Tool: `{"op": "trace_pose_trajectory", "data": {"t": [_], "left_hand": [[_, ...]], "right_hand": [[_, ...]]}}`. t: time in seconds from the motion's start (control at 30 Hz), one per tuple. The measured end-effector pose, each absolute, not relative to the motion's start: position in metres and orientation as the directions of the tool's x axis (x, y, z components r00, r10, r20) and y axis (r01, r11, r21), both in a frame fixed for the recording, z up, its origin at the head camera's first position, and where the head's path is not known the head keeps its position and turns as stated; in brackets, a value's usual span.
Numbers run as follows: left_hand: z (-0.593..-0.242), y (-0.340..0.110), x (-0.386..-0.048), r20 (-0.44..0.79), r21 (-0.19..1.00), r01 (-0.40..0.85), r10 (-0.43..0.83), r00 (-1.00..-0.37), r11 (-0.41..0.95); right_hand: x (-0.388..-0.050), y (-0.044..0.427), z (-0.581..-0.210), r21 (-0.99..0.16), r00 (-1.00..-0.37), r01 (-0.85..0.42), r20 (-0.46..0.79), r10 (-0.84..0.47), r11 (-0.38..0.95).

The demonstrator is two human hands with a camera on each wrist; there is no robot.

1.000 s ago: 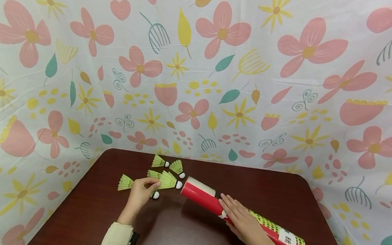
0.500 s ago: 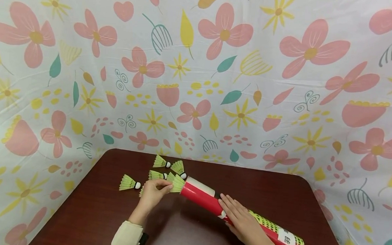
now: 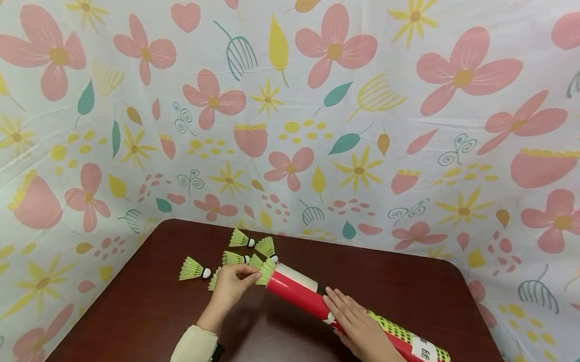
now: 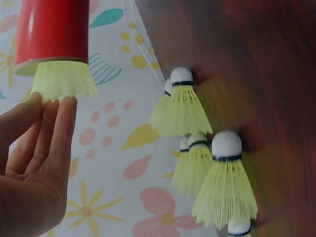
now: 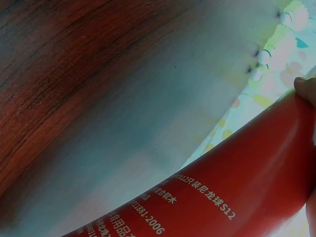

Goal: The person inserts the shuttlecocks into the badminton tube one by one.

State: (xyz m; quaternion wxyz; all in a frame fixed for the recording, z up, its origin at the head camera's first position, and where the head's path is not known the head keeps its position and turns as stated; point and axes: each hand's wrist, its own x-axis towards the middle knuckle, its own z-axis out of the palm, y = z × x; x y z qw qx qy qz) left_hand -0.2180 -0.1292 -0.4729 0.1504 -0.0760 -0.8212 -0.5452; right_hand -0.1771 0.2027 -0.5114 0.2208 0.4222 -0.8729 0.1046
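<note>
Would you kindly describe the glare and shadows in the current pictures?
Head view: pale sheen low on the table, dark shadow below the red tube; left wrist view: small dark shadows beside some shuttlecock heads; right wrist view: broad bluish glare, shuttlecocks washed out top right.

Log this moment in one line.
Left hand: pinches shuttlecock | Right hand: grips tube | Shuttlecock: partly inside tube mouth | Table: other shuttlecocks lying loose

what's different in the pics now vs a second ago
The left hand moved right, pushing the yellow-green cone-shaped shuttlecock into the open end of the long, mostly red cylindrical tube; only part of its skirt now sticks out. That hand still pinches its edge. The right hand stayed on the tube, and the other shuttlecocks stayed lying on the dark brown wood-grained table.
</note>
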Motion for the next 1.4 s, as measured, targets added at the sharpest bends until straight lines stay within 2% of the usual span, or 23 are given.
{"op": "trace_pose_trajectory", "data": {"t": [0.23,0.4,0.63,1.4], "left_hand": [[-0.47,-0.128,-0.217,0.359,0.818,0.308,-0.012,-0.933,0.486],[-0.47,-0.128,-0.216,0.348,0.815,0.307,0.008,-0.937,0.492],[-0.471,-0.126,-0.214,0.328,0.819,0.288,0.006,-0.944,0.496],[-0.476,-0.117,-0.213,0.417,0.777,0.401,0.081,-0.906,0.485]], "right_hand": [[-0.179,0.202,-0.509,-0.015,-0.55,-0.785,0.474,-0.687,0.619],[-0.179,0.2,-0.509,-0.01,-0.537,-0.792,0.487,-0.689,0.611],[-0.178,0.201,-0.511,-0.021,-0.554,-0.785,0.472,-0.686,0.62],[-0.175,0.201,-0.513,-0.019,-0.55,-0.786,0.475,-0.687,0.617]]}}
